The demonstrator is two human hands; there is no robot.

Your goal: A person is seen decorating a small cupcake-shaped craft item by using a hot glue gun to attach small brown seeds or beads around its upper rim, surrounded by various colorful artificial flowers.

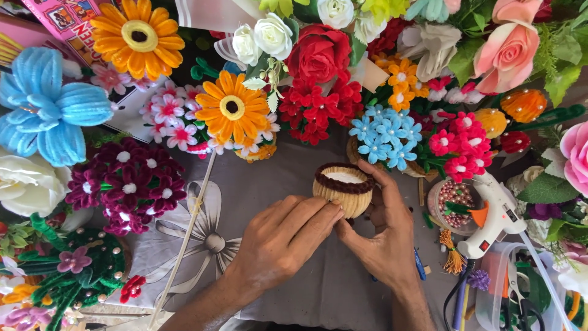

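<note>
A small round pot (344,187) wrapped in tan fuzzy wire with a dark brown rim and a white inside sits between both hands over the grey cloth. My right hand (384,233) cradles it from the right and underneath, fingers curled behind it. My left hand (286,236) presses its fingertips against the pot's lower front edge.
Handmade fuzzy-wire flowers ring the work area: an orange daisy (232,108), red blooms (318,104), a blue cluster (384,135), a big light-blue flower (46,107). A white glue gun (495,214) rests on a jar of beads (452,205) at right. A thin stick (184,239) lies diagonally at left.
</note>
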